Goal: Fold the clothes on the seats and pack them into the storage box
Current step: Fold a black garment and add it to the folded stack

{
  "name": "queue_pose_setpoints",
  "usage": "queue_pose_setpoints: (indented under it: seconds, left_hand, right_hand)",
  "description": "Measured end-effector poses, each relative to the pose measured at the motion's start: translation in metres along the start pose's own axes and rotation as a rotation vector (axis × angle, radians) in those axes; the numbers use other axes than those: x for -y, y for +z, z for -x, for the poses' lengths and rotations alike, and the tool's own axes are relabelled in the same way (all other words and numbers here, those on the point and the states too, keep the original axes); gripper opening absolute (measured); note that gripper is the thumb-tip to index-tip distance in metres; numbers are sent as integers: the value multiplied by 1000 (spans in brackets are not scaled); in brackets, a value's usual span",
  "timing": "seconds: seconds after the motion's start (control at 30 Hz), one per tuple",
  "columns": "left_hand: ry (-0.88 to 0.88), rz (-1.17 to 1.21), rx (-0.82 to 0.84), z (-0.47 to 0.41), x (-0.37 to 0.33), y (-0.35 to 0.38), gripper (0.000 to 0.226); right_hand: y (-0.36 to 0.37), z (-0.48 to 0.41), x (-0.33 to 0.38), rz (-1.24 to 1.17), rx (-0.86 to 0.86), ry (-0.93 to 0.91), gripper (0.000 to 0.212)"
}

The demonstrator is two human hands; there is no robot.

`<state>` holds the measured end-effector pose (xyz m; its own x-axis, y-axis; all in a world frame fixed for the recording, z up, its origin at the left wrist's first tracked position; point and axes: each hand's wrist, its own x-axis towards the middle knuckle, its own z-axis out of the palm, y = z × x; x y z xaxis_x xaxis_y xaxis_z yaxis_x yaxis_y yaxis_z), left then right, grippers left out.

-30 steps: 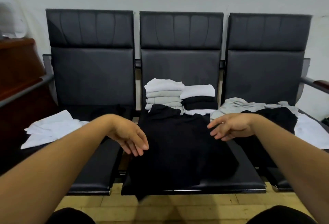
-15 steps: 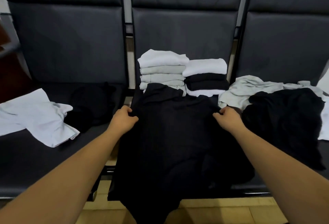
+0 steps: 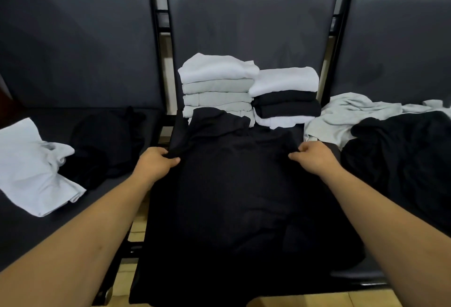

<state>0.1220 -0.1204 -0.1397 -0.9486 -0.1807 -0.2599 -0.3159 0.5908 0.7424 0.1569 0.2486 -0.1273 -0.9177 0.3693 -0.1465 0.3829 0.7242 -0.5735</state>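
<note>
A crumpled white shirt [image 3: 29, 167] lies on the left seat [image 3: 19, 228]. The left hand [image 3: 155, 164] and right hand [image 3: 314, 158] each pinch an edge of the black garment [image 3: 231, 197] spread over the middle seat, before two folded stacks [image 3: 246, 92].

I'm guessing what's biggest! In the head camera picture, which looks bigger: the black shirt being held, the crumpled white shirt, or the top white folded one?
1. Black shirt, though it's nearest the camera.
2. Crumpled white shirt.
3. Top white folded shirt.
</note>
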Motion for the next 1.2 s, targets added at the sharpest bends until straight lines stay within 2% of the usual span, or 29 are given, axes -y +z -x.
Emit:
queue_pose_setpoints:
  seconds: [0.07, 0.17, 0.23, 0.3, 0.37, 0.43, 0.47, 0.5, 0.53, 0.6, 0.63, 0.77, 0.97, 1.03, 1.13, 1.2]
  left_hand:
    - [33, 112, -1, 7, -5, -5, 30]
    - [14, 349, 12, 19, -16, -13, 13]
    - [-111, 534, 83, 30, -24, -17, 11]
    - [-269, 673, 181, 37, -25, -19, 13]
    - [-393, 693, 279, 43, -23, -22, 19]
    - [-427, 646, 349, 49, -19, -24, 24]
    - [-419, 626, 366, 53, -16, -26, 26]
    - [-409, 618, 374, 57, -15, -27, 26]
    - [-392, 622, 370, 59, -14, -27, 25]
    - [-355, 652, 360, 68, -15, -28, 26]
    - [-335, 672, 347, 72, -16, -29, 26]
    - [-232, 719, 313, 92, -29, -30, 16]
    - [9, 708, 246, 112, -59, -58, 17]
    - [107, 722, 219, 108, -75, -78, 11]
    - [223, 869, 179, 112, -112, -116, 12]
    - [273, 914, 174, 113, -132, -137, 14]
  right_hand:
    - [-8, 4, 2, -183, -32, -33, 31]
    - [-18, 9, -4, -493, -21, 29, 33]
    - [-22, 12, -9, -701, 87, 150, 25]
    - [-31, 19, -12, -888, 273, 320, 10]
    - [-38, 27, -18, -1027, 455, 418, 30]
    - [-42, 33, -28, -1133, 569, 405, 68]
    - [-44, 38, -32, -1163, 604, 411, 79]
    - [-45, 41, -36, -1161, 607, 430, 79]
    - [-46, 46, -37, -1129, 586, 460, 69]
    - [-48, 59, -34, -1014, 514, 509, 33]
    - [-49, 64, -32, -983, 488, 502, 27]
    - [-54, 80, -21, -1084, 451, 385, 31]
    - [-83, 98, 7, -1174, 372, 345, 23]
    - [-102, 94, 20, -1209, 330, 256, 26]
    - [-139, 84, 47, -1373, 194, 87, 39]
    - [-160, 78, 62, -1407, 135, 26, 38]
